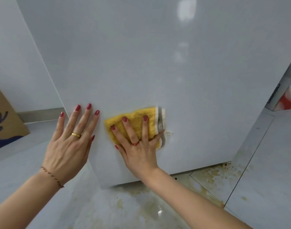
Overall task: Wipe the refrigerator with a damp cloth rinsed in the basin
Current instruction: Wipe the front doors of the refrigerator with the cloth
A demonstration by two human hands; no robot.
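The white refrigerator [141, 55] fills most of the view, its glossy side panel facing me and reaching down near the floor. A folded yellow cloth [134, 119] with a grey-and-white striped edge lies flat against the lower part of that panel. My right hand [138, 142] presses the cloth to the panel with fingers spread and straight. My left hand [72, 138] rests flat on the panel just left of the cloth, near the fridge's left corner, fingers straight. The basin is not in view.
A brown cardboard box [4, 119] with a dark blue print leans by the wall at the left. Yellow-brown stains [212, 177] spot the pale floor tiles under and in front of the fridge. A red-and-white object [288, 100] stands behind the fridge's right edge.
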